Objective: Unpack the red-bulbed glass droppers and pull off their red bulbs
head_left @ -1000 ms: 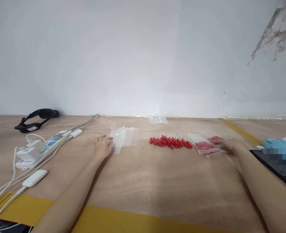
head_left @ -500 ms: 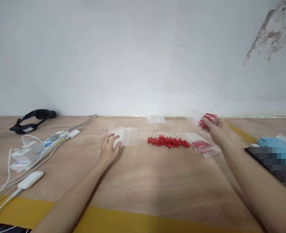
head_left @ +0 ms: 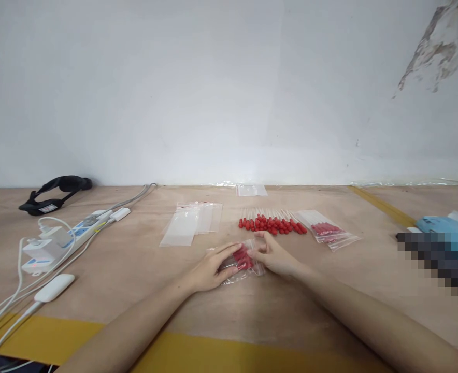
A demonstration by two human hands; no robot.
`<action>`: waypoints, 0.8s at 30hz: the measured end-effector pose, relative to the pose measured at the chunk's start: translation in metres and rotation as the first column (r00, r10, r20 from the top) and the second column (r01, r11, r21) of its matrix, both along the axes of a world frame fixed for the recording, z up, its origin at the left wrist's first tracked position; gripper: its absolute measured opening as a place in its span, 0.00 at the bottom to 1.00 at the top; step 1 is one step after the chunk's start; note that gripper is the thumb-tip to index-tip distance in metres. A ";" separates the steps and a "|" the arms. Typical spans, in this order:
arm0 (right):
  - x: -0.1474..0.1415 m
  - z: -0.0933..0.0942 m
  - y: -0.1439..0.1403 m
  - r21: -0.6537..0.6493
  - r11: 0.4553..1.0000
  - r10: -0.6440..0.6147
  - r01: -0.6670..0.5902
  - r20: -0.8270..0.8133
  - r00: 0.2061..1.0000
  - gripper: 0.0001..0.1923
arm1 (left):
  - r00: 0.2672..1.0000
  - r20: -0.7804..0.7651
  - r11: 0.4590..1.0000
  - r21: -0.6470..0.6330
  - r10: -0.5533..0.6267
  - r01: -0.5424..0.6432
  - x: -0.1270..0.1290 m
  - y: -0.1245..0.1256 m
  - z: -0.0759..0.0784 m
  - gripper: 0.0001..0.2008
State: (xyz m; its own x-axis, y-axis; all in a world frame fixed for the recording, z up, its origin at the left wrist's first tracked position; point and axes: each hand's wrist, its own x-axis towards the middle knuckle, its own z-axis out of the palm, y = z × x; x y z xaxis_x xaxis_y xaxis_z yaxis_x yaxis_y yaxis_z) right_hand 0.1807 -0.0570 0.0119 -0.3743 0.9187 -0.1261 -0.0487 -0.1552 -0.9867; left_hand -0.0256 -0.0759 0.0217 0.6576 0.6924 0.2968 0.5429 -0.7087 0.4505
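A clear zip-lock bag (head_left: 243,257) with red-tipped sticks inside lies low over the table in front of me. My left hand (head_left: 212,268) grips its left side, index finger over the top and thumb along the lower part. At the bag's right side, my right hand (head_left: 274,255) has thumb and fingers closed on the plastic. Just behind is a row of loose red-tipped sticks (head_left: 271,224), their pale shafts pointing to the wall. Flat bags (head_left: 182,228) overlap to the left, and filled bags (head_left: 324,228) are stacked to the right.
A white power strip (head_left: 83,228) with chargers and cables runs along the left, near a black strap-like headset (head_left: 56,194). Another flat bag (head_left: 251,190) lies by the wall. A blue packet (head_left: 439,226) is at the right, beside a blurred dark object.
My right hand has brought the bag of red-tipped sticks from the right to the middle. My left hand has left the flat bags and come right onto this bag.
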 end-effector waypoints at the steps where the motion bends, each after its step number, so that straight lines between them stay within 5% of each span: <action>1: 0.004 0.002 0.000 -0.028 0.999 -0.023 0.024 0.018 1.000 0.33 | 1.000 0.004 1.000 -0.023 0.006 -0.006 -0.001 0.001 -0.001 0.25; 8: 0.008 -0.002 0.002 -0.140 0.983 -0.118 0.119 0.019 0.993 0.28 | 0.998 0.060 0.998 -0.050 -0.030 0.033 0.003 0.006 0.006 0.20; 17: 0.003 -0.003 0.002 -0.148 0.979 -0.141 0.144 0.028 0.990 0.32 | 0.983 -0.081 0.973 0.153 -0.163 0.174 0.031 0.038 0.003 0.16; 24: 0.003 0.002 -0.001 -0.131 0.983 -0.124 0.126 0.020 0.992 0.33 | 0.962 -0.075 0.943 0.194 -0.261 0.271 0.034 0.048 0.001 0.15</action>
State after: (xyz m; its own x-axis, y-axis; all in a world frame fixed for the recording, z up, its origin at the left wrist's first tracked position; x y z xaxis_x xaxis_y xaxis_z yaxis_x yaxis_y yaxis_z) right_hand 0.1835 -0.0576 0.0135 -0.2555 0.9332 -0.2527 -0.0650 -0.2774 -0.9586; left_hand 0.0080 -0.0283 0.0224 0.8263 0.4200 0.3753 0.3396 -0.9030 0.2631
